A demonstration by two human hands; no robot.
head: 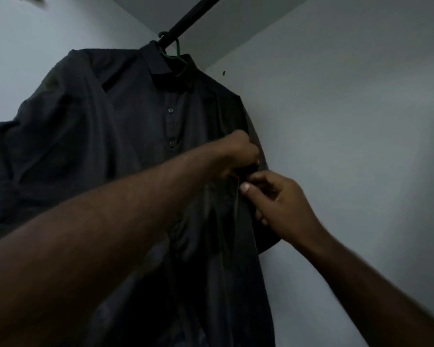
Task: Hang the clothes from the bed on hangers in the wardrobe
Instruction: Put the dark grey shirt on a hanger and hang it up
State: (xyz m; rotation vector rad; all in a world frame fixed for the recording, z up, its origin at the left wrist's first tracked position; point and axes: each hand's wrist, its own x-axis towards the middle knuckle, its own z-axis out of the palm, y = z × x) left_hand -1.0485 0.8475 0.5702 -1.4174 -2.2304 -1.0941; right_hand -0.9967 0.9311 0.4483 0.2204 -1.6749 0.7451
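A dark shirt hangs on a green hanger from the rail. Both hands pinch its front edge: left hand above, right hand just below.

Both bare arms reach upward, hands close together. The left hand grips the shirt front with curled fingers; the right hand pinches it just beside.
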